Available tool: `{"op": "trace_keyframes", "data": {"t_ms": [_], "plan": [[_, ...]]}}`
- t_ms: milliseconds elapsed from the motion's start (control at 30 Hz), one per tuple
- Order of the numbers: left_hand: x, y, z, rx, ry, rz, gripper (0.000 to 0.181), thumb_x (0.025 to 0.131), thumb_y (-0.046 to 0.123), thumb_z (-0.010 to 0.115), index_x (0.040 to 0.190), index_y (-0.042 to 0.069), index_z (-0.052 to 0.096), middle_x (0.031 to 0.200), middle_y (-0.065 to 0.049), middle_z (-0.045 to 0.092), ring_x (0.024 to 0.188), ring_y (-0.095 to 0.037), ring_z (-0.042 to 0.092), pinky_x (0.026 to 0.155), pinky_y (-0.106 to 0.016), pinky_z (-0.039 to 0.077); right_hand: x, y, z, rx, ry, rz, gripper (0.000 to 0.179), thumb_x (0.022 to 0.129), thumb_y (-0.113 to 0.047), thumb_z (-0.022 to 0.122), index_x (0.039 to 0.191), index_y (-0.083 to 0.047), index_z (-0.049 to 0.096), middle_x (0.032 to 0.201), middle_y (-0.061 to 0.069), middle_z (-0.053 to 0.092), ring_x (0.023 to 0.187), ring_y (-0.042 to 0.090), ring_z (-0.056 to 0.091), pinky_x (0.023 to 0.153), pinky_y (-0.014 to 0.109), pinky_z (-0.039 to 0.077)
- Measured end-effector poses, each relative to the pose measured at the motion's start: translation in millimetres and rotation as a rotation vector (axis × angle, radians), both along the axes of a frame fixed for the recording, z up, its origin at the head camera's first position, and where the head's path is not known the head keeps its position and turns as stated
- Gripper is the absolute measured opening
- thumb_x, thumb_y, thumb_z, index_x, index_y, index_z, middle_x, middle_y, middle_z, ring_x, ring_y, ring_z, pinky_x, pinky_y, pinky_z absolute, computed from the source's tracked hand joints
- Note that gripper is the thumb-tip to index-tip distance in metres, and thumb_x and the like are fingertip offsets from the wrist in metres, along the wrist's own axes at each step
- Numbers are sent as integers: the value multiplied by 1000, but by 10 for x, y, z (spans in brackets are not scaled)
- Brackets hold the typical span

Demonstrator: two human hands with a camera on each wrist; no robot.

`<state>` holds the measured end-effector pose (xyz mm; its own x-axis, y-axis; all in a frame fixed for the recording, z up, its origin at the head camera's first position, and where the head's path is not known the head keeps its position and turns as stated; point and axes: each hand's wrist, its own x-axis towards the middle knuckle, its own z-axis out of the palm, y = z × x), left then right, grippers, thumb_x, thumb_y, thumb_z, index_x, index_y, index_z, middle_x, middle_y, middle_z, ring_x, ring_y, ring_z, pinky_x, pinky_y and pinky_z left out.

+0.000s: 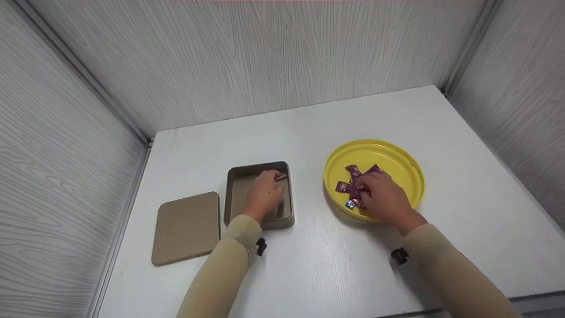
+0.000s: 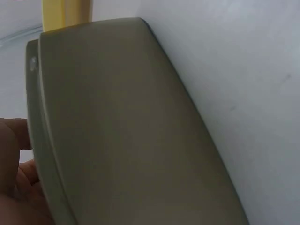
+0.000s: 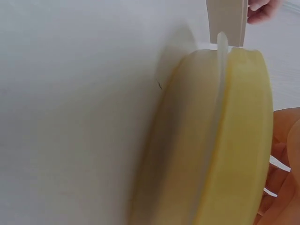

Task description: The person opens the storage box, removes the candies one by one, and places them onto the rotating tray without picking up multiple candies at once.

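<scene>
My left hand (image 1: 265,194) reaches down into an open, brown-grey square tin (image 1: 282,223). A small dark-wrapped candy (image 1: 281,177) lies at its fingertips by the tin's far right corner, with the thumb apart from it. On the right, my right hand (image 1: 383,196) is over a round yellow plate (image 1: 408,170), pinching a wrapped candy (image 1: 361,187) at the edge of a small pile. The pile has several purple-wrapped candies (image 1: 343,187) and a shiny blue one (image 1: 350,204). In both wrist views, the tin's side (image 2: 117,122) and the plate's rim (image 3: 243,136) hide the fingertips.
The tin's square lid (image 1: 187,227) lies flat on the white table (image 1: 309,265) to the left of the tin. Pale wood-grain panels (image 1: 265,57) enclose the table at the back and both sides. A stretch of table separates tin and plate.
</scene>
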<state>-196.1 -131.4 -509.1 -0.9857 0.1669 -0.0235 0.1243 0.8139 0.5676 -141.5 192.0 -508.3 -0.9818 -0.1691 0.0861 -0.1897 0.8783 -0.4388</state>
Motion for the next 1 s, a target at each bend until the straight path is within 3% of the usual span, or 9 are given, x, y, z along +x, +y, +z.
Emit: {"op": "trace_keyframes", "data": {"t_ms": [167,267,367,500,700,867,1000], "plan": [[-62,-48,-82,-106,-7,-34,47,101,20,53,147,10,51,152,-10,46,140,-30,42,111,-49,37,0,-60,-26,-20,26,9,20,93,-12,62,112,-10,67,115,8,62,111,29,54,98,49,46],[-69,-69,-142,-160,-22,-64,49,102,18,51,150,9,48,160,-11,37,145,-35,35,115,-50,31,12,-93,-54,-27,41,20,19,92,-13,63,111,-11,67,111,7,62,109,29,55,96,48,47],[-76,-66,-196,-227,-19,-104,49,103,15,47,151,7,46,160,-12,37,145,-38,34,116,-50,29,31,-99,-65,-31,43,19,19,92,-14,63,110,-12,68,110,6,63,108,29,56,96,48,47],[-79,-34,-224,-314,35,-125,42,105,13,42,145,8,55,147,-13,53,136,-38,45,111,-51,36,47,-83,-49,-41,34,5,20,93,-16,64,112,-12,68,113,7,63,111,29,56,98,49,47],[-45,-11,-224,-351,115,-75,26,106,17,48,117,11,71,111,-10,70,107,-31,65,90,-50,52,61,-89,-36,-54,32,0,22,93,-16,65,113,-10,68,114,8,63,110,29,57,99,49,47],[-20,-5,-218,-408,107,-50,15,101,20,62,99,12,74,96,-6,71,92,-26,69,80,-45,56,69,-119,-36,-63,54,16,19,92,-14,64,109,-9,69,108,7,64,100,26,58,90,45,50],[-20,-21,-209,-461,87,-50,12,97,19,68,93,11,75,93,-6,74,90,-26,71,78,-45,57,65,-162,-35,-77,40,19,17,91,-14,65,107,-11,69,106,5,64,96,24,57,88,44,50]]}}
